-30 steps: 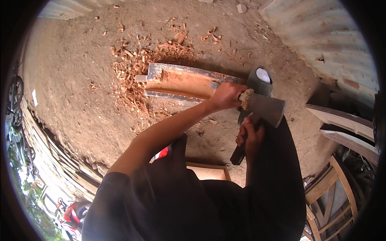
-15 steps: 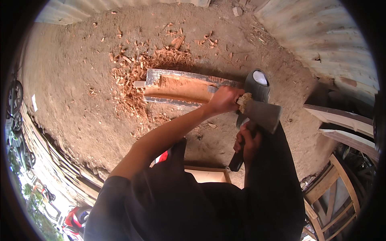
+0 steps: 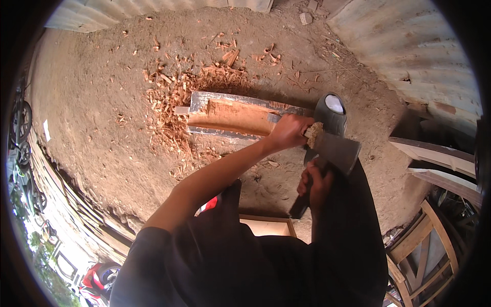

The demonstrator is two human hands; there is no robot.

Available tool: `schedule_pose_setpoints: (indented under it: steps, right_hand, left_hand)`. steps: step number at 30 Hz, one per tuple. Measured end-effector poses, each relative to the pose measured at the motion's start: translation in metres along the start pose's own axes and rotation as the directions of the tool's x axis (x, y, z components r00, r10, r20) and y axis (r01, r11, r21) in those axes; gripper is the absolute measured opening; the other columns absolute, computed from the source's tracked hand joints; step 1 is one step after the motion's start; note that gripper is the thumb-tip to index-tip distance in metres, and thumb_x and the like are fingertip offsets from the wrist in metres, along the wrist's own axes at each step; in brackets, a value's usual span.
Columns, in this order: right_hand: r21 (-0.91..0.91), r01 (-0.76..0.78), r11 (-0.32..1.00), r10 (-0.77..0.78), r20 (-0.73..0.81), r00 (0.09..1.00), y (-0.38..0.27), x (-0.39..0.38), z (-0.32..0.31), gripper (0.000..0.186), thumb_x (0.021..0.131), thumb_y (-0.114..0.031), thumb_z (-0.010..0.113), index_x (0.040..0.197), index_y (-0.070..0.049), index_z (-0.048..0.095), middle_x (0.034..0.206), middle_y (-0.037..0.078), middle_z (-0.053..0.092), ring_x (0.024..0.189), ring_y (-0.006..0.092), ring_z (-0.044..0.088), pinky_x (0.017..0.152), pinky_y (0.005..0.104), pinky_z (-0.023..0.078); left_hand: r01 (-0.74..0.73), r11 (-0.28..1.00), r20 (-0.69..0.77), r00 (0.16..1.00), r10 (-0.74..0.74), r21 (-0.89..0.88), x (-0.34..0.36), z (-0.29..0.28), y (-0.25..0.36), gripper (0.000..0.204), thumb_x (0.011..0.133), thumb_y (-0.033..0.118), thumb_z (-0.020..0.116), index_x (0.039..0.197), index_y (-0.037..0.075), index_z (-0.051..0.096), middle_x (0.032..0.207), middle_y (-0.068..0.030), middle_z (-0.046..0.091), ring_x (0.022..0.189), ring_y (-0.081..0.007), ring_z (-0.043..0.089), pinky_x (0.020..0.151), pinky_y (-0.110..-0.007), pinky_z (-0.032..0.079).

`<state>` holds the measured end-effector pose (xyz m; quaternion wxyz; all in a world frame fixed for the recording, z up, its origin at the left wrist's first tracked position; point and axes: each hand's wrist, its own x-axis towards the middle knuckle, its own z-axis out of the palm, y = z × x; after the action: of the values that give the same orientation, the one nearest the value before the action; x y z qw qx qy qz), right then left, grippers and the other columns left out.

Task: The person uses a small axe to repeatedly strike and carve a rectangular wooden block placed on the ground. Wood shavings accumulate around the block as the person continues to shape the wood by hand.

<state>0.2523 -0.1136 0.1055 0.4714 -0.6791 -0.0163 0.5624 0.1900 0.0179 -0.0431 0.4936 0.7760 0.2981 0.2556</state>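
A long hollowed wooden piece [image 3: 230, 110] lies on the dirt, with dark weathered edges and a freshly cut orange inside. My left hand [image 3: 289, 133] is closed around a chisel, whose grey metal blade [image 3: 273, 117] shows over the hollow and whose handle end [image 3: 314, 134] is frayed and splayed. In my right hand [image 3: 316, 185] is a hatchet, gripped by its dark handle. The broad hatchet head [image 3: 341, 152] is beside the frayed end; whether they touch I cannot tell. My foot in a grey clog [image 3: 332, 120] is by the wood's right end.
Wood shavings [image 3: 171, 97] are scattered around the wood's left end. A corrugated metal wall [image 3: 399, 46] stands at the upper right. Wooden frames [image 3: 424, 240] are at the lower right, stacked planks [image 3: 82, 204] at the left, and a red motorcycle [image 3: 97, 279] lower left.
The view has shifted slightly, so the wood and my left hand appear a little lower and farther right. Both grips stay the same, and the hatchet head remains near the chisel's end.
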Motion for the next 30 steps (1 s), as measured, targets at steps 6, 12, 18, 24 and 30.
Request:
schedule_pose_setpoints:
  steps: [6,12,18,24,30]
  right_hand:
    - [0.055,0.059,0.997,-0.056,-0.055,0.997,-0.004,-0.002,0.007,0.017,0.099,-0.020,0.056,0.107,-0.009,0.046,0.068,0.005,0.045,0.044,0.0146,0.043,0.040,0.0318,0.038]
    - [0.056,0.007,0.998,-0.003,-0.076,0.997,-0.005,0.001,0.007,0.015,0.099,-0.020,0.057,0.103,-0.009,0.048,0.067,0.005,0.044,0.043,0.0146,0.043,0.039,0.0319,0.037]
    - [0.090,-0.011,0.996,0.019,-0.087,0.996,-0.003,0.008,-0.007,0.018,0.100,-0.022,0.056,0.096,-0.007,0.048,0.067,0.005,0.044,0.043,0.0151,0.044,0.038,0.0315,0.038]
    - [0.046,-0.002,0.999,0.007,-0.097,0.995,-0.001,0.005,-0.003,0.019,0.100,-0.023,0.056,0.094,-0.006,0.049,0.066,0.005,0.044,0.043,0.0153,0.044,0.038,0.0314,0.038]
    - [0.061,0.056,0.997,-0.050,-0.086,0.995,0.001,0.012,0.001,0.020,0.100,-0.023,0.058,0.098,-0.005,0.048,0.066,0.005,0.044,0.043,0.0155,0.044,0.039,0.0320,0.038]
  left_hand:
    - [-0.038,0.999,-0.038,0.999,0.037,-0.023,0.003,-0.001,0.002,0.024,0.063,0.006,0.071,0.086,0.010,0.064,0.071,-0.0132,0.064,0.071,-0.0376,0.066,0.060,-0.047,0.050]
    - [-0.007,1.000,-0.022,1.000,0.007,0.007,0.003,0.002,0.002,0.024,0.064,0.008,0.072,0.086,0.011,0.064,0.074,-0.0134,0.066,0.073,-0.0373,0.067,0.062,-0.047,0.052]
    - [-0.018,1.000,-0.023,1.000,0.018,0.002,0.001,0.000,0.004,0.025,0.063,0.009,0.073,0.087,0.011,0.064,0.074,-0.0130,0.065,0.074,-0.0371,0.067,0.062,-0.046,0.052]
    - [-0.018,1.000,-0.008,1.000,0.018,0.022,0.003,0.007,0.000,0.026,0.063,0.010,0.073,0.087,0.011,0.064,0.073,-0.0125,0.065,0.074,-0.0363,0.067,0.062,-0.046,0.052]
    - [0.020,0.999,0.036,0.999,-0.022,0.046,0.004,0.006,-0.001,0.026,0.062,0.010,0.073,0.087,0.011,0.065,0.072,-0.0123,0.065,0.073,-0.0357,0.067,0.061,-0.046,0.052]
